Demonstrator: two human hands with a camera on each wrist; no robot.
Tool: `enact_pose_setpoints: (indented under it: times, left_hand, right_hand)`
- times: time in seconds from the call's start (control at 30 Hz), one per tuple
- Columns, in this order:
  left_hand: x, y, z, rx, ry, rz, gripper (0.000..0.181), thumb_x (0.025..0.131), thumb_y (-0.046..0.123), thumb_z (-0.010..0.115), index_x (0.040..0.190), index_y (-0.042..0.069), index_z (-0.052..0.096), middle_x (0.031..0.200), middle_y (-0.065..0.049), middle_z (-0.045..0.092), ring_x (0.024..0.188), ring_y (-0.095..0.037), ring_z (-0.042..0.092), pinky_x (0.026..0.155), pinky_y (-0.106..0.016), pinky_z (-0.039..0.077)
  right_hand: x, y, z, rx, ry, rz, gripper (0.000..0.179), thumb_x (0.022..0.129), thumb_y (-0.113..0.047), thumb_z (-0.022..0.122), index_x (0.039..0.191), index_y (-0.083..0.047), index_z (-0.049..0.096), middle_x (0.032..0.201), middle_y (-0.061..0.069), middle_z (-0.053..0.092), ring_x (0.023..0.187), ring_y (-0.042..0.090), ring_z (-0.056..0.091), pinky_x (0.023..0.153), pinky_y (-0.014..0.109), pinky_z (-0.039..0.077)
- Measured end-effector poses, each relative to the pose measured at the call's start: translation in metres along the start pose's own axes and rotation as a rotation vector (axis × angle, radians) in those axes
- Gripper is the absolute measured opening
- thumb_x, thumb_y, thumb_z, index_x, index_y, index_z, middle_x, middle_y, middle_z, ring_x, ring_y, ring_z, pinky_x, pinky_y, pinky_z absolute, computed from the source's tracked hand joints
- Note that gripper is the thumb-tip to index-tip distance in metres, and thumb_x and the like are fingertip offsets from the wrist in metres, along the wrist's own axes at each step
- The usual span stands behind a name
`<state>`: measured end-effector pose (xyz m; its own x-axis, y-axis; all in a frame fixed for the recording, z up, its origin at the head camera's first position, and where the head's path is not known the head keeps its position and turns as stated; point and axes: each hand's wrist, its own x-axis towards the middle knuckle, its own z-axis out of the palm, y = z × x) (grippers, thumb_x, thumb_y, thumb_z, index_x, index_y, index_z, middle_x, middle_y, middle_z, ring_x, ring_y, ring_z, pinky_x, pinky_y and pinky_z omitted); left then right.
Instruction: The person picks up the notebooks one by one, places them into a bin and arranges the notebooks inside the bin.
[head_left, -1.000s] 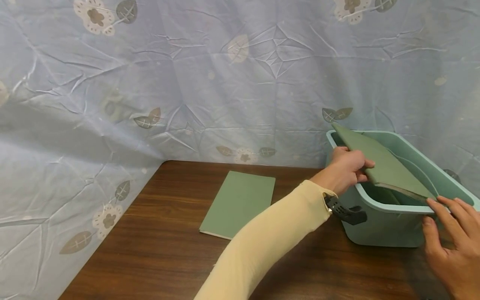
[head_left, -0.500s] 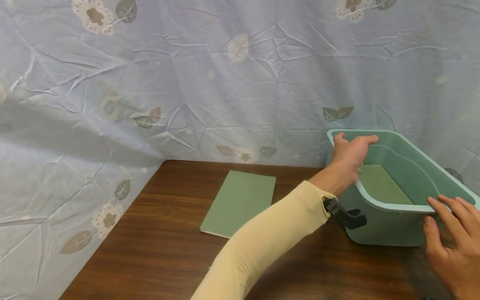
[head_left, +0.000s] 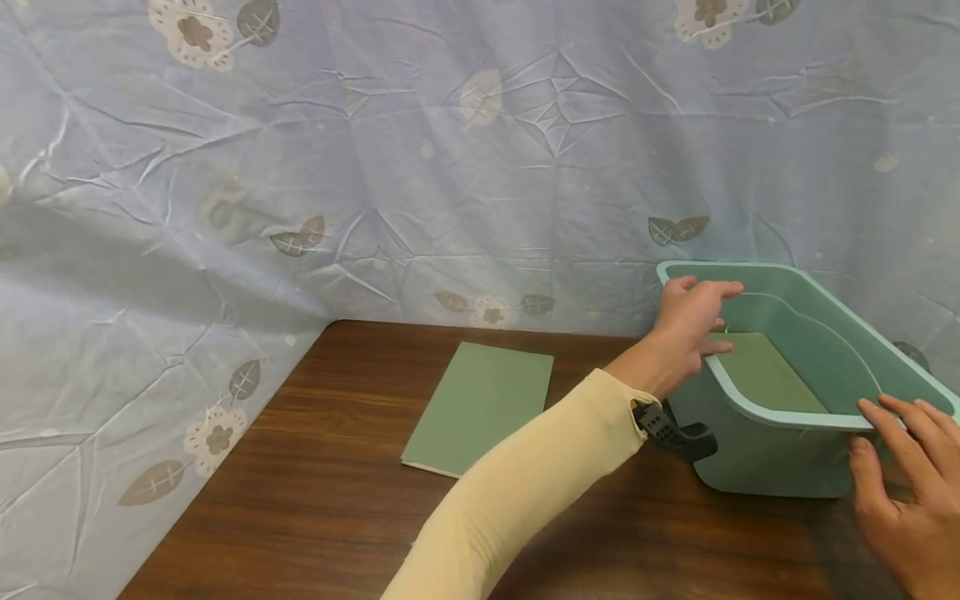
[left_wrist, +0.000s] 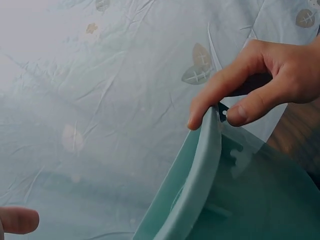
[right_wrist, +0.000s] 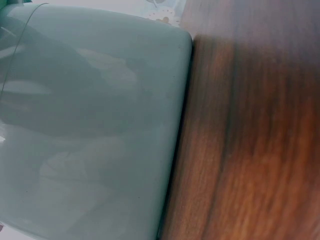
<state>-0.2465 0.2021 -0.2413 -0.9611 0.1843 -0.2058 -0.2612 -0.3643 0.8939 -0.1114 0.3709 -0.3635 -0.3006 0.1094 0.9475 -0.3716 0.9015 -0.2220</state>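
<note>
A pale green plastic bin point(head_left: 780, 458) stands at the table's right side; its outer wall fills much of the right wrist view. Inside it a green notebook point(head_left: 768, 375) lies flat, partly hidden by the near walls. My left hand point(head_left: 684, 325) is over the bin's left rim, fingers spread, holding nothing; just its thumb point(left_wrist: 20, 220) enters the left wrist view. At the near rim my right hand point(head_left: 911, 483) pinches the edge, fingers over the top and thumb against the outside. A second green notebook point(head_left: 483, 400) lies on the table, left of the bin.
The dark wooden table point(head_left: 322, 467) carries the bin and notebook. A wrinkled grey-blue cloth point(head_left: 450, 183) with leaf and flower prints hangs behind and to the left. A black strap point(head_left: 675, 432) is on my left wrist, beside a cream sleeve point(head_left: 525, 475).
One second ago my left hand held a green notebook slanted over the bin. It let go, and the notebook is down inside. The left hand shifted slightly left and lower; the right stayed put.
</note>
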Motion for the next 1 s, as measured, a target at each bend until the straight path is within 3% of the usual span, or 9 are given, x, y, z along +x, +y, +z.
enact_pose_setpoints:
  times: [0.2, 0.33, 0.4, 0.5, 0.6, 0.73, 0.87, 1.0]
  left_hand:
    - [0.001, 0.002, -0.015, 0.015, -0.069, 0.009, 0.052, 0.086, 0.020, 0.073, 0.133, 0.017, 0.051, 0.122, -0.010, 0.061, 0.104, -0.035, 0.066, 0.080, -0.051, 0.060]
    - [-0.001, 0.006, -0.025, 0.125, -0.070, 0.063, 0.046, 0.088, 0.026, 0.072, 0.130, 0.025, 0.051, 0.115, -0.002, 0.062, 0.091, -0.024, 0.067, 0.078, -0.045, 0.060]
    - [-0.002, 0.008, -0.031, 0.256, -0.056, 0.112, 0.046, 0.089, 0.032, 0.070, 0.131, 0.030, 0.051, 0.116, 0.002, 0.063, 0.089, -0.020, 0.066, 0.078, -0.041, 0.060]
    - [-0.005, 0.009, -0.043, 0.518, -0.063, 0.211, 0.051, 0.091, 0.044, 0.065, 0.138, 0.039, 0.044, 0.128, 0.007, 0.062, 0.102, -0.018, 0.066, 0.082, -0.037, 0.056]
    - [-0.006, 0.010, -0.058, 0.802, -0.107, 0.366, 0.060, 0.094, 0.053, 0.058, 0.148, 0.038, 0.034, 0.143, 0.006, 0.053, 0.126, -0.016, 0.057, 0.097, -0.037, 0.051]
    - [-0.003, 0.009, -0.076, 1.109, -0.121, 0.546, 0.068, 0.096, 0.057, 0.051, 0.154, 0.033, 0.025, 0.153, 0.005, 0.041, 0.139, -0.017, 0.045, 0.108, -0.039, 0.045]
    - [0.000, 0.008, -0.089, 1.373, -0.098, 0.630, 0.071, 0.097, 0.060, 0.043, 0.157, 0.032, 0.017, 0.160, 0.000, 0.030, 0.144, -0.021, 0.036, 0.110, -0.043, 0.043]
    - [-0.001, 0.008, -0.104, 1.552, -0.084, 0.660, 0.072, 0.099, 0.061, 0.037, 0.159, 0.025, 0.016, 0.161, -0.005, 0.026, 0.146, -0.024, 0.032, 0.111, -0.043, 0.042]
  right_hand:
    - [0.000, -0.003, -0.001, 0.005, -0.006, 0.016, 0.042, 0.097, -0.031, 0.056, 0.118, 0.003, 0.069, 0.123, 0.028, 0.063, 0.132, 0.044, 0.047, 0.120, 0.047, 0.029]
    - [0.000, -0.006, -0.001, 0.014, 0.004, 0.018, 0.041, 0.096, -0.030, 0.056, 0.118, 0.003, 0.069, 0.123, 0.029, 0.063, 0.132, 0.044, 0.048, 0.120, 0.047, 0.029]
    - [0.000, -0.006, -0.001, 0.017, 0.007, 0.017, 0.042, 0.096, -0.030, 0.056, 0.117, 0.004, 0.069, 0.124, 0.028, 0.063, 0.132, 0.044, 0.047, 0.120, 0.047, 0.029]
    - [-0.001, -0.006, 0.000, 0.018, 0.011, 0.019, 0.042, 0.096, -0.030, 0.056, 0.117, 0.003, 0.069, 0.126, 0.026, 0.063, 0.133, 0.043, 0.047, 0.120, 0.047, 0.029]
    - [-0.002, -0.005, 0.000, 0.018, 0.008, 0.024, 0.042, 0.096, -0.029, 0.056, 0.118, 0.003, 0.069, 0.127, 0.025, 0.063, 0.133, 0.043, 0.047, 0.120, 0.047, 0.029]
    - [-0.002, -0.005, -0.001, 0.013, 0.001, 0.027, 0.042, 0.096, -0.030, 0.056, 0.118, 0.003, 0.069, 0.127, 0.026, 0.063, 0.133, 0.042, 0.047, 0.120, 0.047, 0.028]
    - [-0.002, -0.004, 0.000, 0.022, 0.005, 0.022, 0.042, 0.095, -0.029, 0.056, 0.118, 0.004, 0.069, 0.126, 0.026, 0.063, 0.133, 0.043, 0.047, 0.120, 0.047, 0.029]
    - [-0.003, -0.001, 0.000, 0.021, -0.001, 0.021, 0.042, 0.096, -0.030, 0.056, 0.118, 0.003, 0.069, 0.127, 0.026, 0.063, 0.133, 0.043, 0.047, 0.120, 0.048, 0.028]
